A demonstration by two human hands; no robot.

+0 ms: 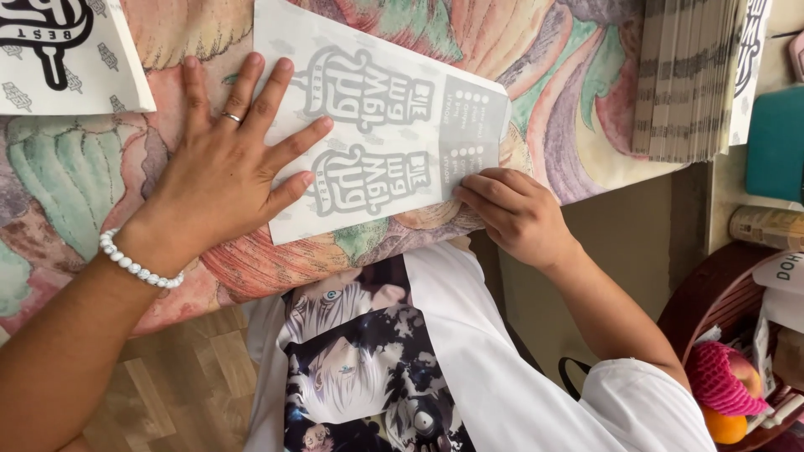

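A flat white paper bag (381, 117) with grey printing lies on a table covered by a colourful patterned cloth (75, 176). My left hand (226, 167) presses flat on the bag's left end, fingers spread, a ring on one finger and a white bead bracelet on the wrist. My right hand (515, 213) has its fingers curled at the bag's near right corner, pinching or pressing the edge there.
Another printed white bag (63, 54) lies at the top left. A thick stack of flat bags (691, 75) stands at the top right. A teal object (775, 142) and a round basket (712, 301) holding fruit sit at the right.
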